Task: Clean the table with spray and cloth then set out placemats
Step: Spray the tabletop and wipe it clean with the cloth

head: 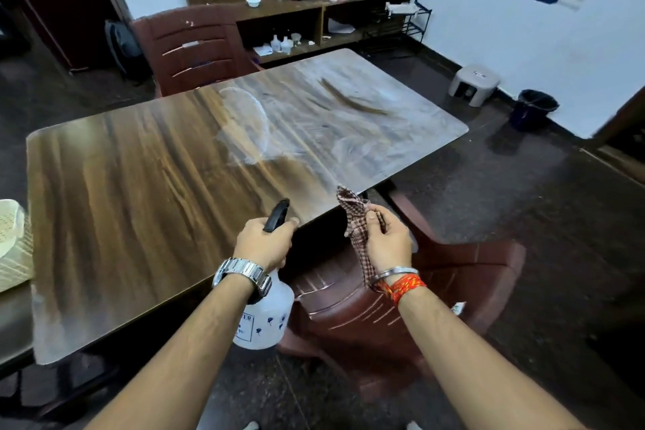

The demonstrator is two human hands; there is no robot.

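Observation:
A long wooden table [146,167] fills the middle of the view, its far right half filmed with whitish smears. My left hand [263,243] grips the black trigger head of a white spray bottle [267,316] at the table's near edge, nozzle aimed over the tabletop. Just to the right, off the table edge, my right hand [385,237] pinches a brown checked cloth [356,220] that hangs below it. A stack of pale woven placemats [12,265] lies at the left edge with a cream perforated mat [8,223] on top.
A brown plastic chair [401,307] stands right below my hands, another chair [195,45] at the table's far side. Behind it runs a low shelf unit [314,17] with bottles. A grey stool [473,84] and dark bin [534,108] stand by the right wall.

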